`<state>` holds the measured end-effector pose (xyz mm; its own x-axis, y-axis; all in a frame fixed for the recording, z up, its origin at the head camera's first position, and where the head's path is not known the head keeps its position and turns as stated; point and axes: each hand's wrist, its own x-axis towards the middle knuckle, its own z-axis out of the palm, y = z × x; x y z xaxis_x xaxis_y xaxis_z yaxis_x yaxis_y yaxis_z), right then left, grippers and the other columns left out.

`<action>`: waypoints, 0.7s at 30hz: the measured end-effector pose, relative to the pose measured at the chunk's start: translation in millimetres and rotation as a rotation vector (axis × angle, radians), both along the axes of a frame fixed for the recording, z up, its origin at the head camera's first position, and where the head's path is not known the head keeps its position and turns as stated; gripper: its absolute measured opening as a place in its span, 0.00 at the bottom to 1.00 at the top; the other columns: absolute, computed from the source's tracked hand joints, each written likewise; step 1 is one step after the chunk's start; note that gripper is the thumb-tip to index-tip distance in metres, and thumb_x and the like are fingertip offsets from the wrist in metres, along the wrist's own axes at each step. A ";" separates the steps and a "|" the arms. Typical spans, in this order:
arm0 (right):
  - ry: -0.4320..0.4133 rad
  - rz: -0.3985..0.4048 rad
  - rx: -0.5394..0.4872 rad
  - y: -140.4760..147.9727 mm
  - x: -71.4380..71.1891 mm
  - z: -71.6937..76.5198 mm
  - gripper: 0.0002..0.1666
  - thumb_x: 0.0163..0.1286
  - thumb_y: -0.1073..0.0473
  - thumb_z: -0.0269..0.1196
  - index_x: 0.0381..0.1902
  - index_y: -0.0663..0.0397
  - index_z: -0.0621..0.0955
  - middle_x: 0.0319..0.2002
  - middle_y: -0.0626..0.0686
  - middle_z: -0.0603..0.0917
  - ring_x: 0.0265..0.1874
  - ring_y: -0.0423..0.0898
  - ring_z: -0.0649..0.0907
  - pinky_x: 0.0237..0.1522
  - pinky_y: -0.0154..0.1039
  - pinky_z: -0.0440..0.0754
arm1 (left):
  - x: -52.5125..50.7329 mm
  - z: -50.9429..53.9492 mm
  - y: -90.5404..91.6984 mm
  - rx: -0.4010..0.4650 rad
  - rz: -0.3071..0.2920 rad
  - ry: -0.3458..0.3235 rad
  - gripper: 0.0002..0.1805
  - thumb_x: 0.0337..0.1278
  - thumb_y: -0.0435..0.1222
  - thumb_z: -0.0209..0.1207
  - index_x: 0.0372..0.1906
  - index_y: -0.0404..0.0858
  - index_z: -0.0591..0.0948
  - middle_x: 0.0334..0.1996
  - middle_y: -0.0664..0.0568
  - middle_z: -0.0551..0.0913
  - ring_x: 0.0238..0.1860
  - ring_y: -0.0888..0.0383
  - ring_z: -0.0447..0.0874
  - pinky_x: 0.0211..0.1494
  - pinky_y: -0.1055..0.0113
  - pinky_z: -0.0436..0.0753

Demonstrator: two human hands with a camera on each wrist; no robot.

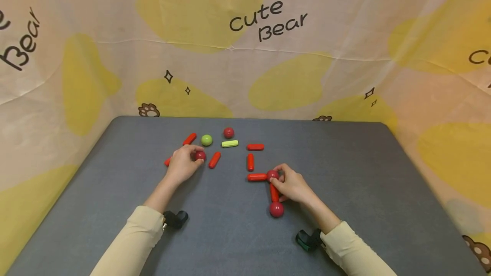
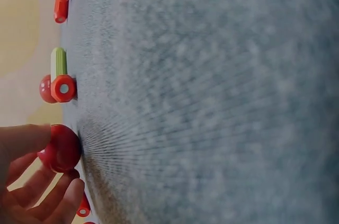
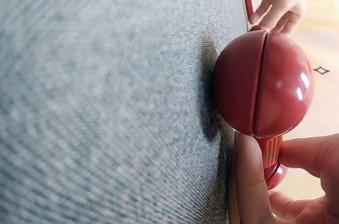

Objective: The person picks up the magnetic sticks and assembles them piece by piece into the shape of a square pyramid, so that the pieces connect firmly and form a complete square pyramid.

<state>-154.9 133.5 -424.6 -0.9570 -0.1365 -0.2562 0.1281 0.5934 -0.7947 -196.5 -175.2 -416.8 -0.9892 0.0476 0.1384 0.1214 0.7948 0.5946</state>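
Observation:
My left hand (image 1: 183,165) holds a red ball (image 1: 200,156) between thumb and fingers, at the table surface; the left wrist view shows the same red ball (image 2: 62,149) in the fingers. To the right, my right hand (image 1: 293,184) grips a joined piece. It has a red ball (image 1: 272,174) at the corner, a red rod (image 1: 257,177) reaching left, another red rod (image 1: 274,192) toward me and a red ball (image 1: 276,209) at the near end. In the right wrist view, fingers pinch around the ribbed rod (image 3: 270,150) behind the large near ball (image 3: 265,83).
On the grey table (image 1: 215,233) lie loose red rods (image 1: 255,147), a slanted red rod (image 1: 215,159), a light green rod (image 1: 229,143), a green ball (image 1: 206,140) and a red ball (image 1: 228,132). A red rod (image 1: 167,162) is partly hidden by my left hand. Printed cloth stands behind.

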 end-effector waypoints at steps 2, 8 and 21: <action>0.001 0.002 0.004 -0.1 -0.4 -0.1 0.19 0.63 0.59 0.60 0.51 0.56 0.71 0.22 0.53 0.74 0.10 0.45 0.79 0.16 0.38 0.79 | 0.0 -0.7 -0.1 -0.011 0.005 -0.006 0.16 0.48 0.31 0.63 0.45 0.34 0.81 0.41 0.41 0.80 0.38 0.47 0.76 0.42 0.54 0.74; -0.003 0.001 0.007 -0.3 -1.7 -0.2 0.19 0.63 0.59 0.61 0.51 0.56 0.71 0.22 0.53 0.75 0.10 0.46 0.79 0.16 0.38 0.79 | -0.4 -1.6 -0.2 -0.025 0.008 -0.010 0.15 0.48 0.31 0.63 0.45 0.35 0.81 0.40 0.42 0.80 0.37 0.48 0.76 0.40 0.55 0.74; -0.007 0.003 0.027 -0.3 -0.9 1.2 0.19 0.63 0.58 0.61 0.51 0.57 0.71 0.22 0.53 0.74 0.11 0.46 0.79 0.16 0.38 0.78 | 8.6 9.0 6.5 0.056 -0.079 0.042 0.16 0.47 0.32 0.65 0.45 0.35 0.81 0.40 0.44 0.80 0.33 0.53 0.82 0.39 0.58 0.80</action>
